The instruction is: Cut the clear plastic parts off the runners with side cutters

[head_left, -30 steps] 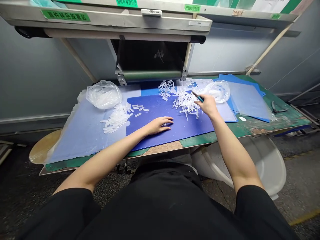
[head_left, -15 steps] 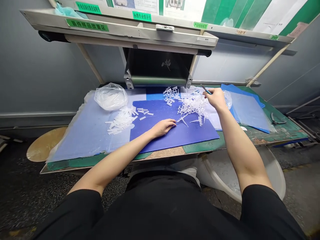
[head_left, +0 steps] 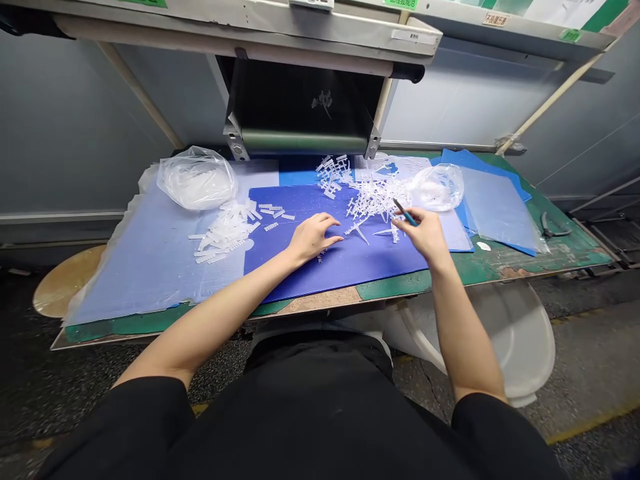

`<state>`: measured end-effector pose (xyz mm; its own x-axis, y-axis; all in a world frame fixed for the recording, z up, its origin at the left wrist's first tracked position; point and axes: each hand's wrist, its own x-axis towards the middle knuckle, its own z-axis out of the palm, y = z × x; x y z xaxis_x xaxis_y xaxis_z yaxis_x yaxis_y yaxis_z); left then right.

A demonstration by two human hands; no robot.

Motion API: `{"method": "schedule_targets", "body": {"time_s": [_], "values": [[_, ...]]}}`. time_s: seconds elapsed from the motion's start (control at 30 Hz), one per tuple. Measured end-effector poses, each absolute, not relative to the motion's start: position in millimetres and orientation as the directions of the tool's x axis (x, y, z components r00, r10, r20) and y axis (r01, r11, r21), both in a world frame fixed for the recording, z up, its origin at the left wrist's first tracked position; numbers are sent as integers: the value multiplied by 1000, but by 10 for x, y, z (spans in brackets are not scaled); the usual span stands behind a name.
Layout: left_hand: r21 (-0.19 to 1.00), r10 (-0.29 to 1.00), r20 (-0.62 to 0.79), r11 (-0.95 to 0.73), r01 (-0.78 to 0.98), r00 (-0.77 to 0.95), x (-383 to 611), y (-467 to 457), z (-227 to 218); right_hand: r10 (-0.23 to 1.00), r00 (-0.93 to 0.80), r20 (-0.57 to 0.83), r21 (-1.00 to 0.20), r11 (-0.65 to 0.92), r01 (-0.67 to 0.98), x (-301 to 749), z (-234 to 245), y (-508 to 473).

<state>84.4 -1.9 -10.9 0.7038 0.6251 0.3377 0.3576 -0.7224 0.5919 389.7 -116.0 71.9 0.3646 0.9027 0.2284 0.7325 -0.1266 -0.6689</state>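
Observation:
My left hand point(head_left: 313, 237) rests on the dark blue mat point(head_left: 345, 263), fingers curled over a small clear plastic piece that I can barely make out. My right hand point(head_left: 425, 233) is closed round a thin teal-handled tool point(head_left: 405, 213), its tip pointing up and left toward a tangled heap of clear plastic sprues point(head_left: 375, 197). One loose sprue point(head_left: 361, 233) lies on the mat between my hands. A pile of trimmed white parts point(head_left: 225, 230) sits to the left on the pale plastic sheet point(head_left: 150, 260).
A clear bag of parts point(head_left: 197, 177) stands at the back left, another clear bag point(head_left: 440, 187) at the back right. Blue sheets point(head_left: 495, 200) and pliers point(head_left: 553, 230) lie at the right. A conveyor mouth point(head_left: 305, 140) opens behind. A white tub point(head_left: 520, 333) stands below the table.
My right hand came back from the far side of the sprue heap to the near right of it, still holding the tool. My left hand shifted slightly and curled its fingers.

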Motion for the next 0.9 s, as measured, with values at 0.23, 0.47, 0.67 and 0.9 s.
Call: {"method": "schedule_targets", "body": {"time_s": [0.23,0.47,0.67,0.9], "values": [[665,654,221,-643,379,723,1516,142,131,884,426,192,-869,-48,492,3491,140,-1568],[890,710,91,-373,263,698,1142,-266,437,888,433,155,-980,81,184,3110,104,-1403],[990,865,87,-18,-142,494,761,-715,455,951,285,121,-992,126,1,2546,226,-1541],[899,923,80,96,-427,377,712,-959,255,949,287,131,-987,153,-55,2161,279,-1648]]}}
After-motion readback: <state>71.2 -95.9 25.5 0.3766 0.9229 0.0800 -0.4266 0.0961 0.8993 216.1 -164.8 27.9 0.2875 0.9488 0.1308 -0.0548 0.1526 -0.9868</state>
